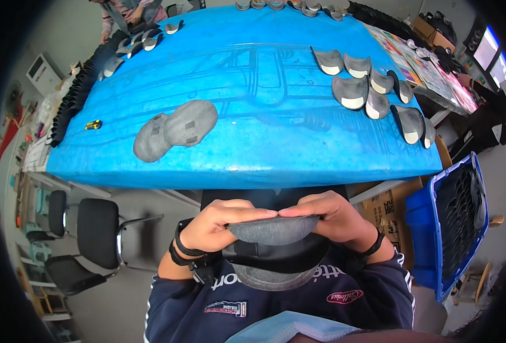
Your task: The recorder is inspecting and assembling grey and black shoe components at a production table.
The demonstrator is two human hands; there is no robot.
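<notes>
In front of my chest I hold a curved grey felt-like pad (274, 231) with a smooth black inner face, bent so its grey edges show above and below. My left hand (216, 224) grips its left end and my right hand (338, 217) its right end. Both sets of fingers lie along the upper edge, with the tips meeting at the middle; the thumbs are hidden. Beyond my hands, two flat grey oval pads (191, 123) overlap on the blue-covered table (247, 166), with small dark patches on them.
Several curved grey pads with white edges (350, 91) lie at the table's right; more line its far edges. A small yellow-and-black tool (93, 124) lies at left. A blue crate (424, 240) of black pieces stands right, black chairs (97, 231) left. Another person (128, 14) works at far left.
</notes>
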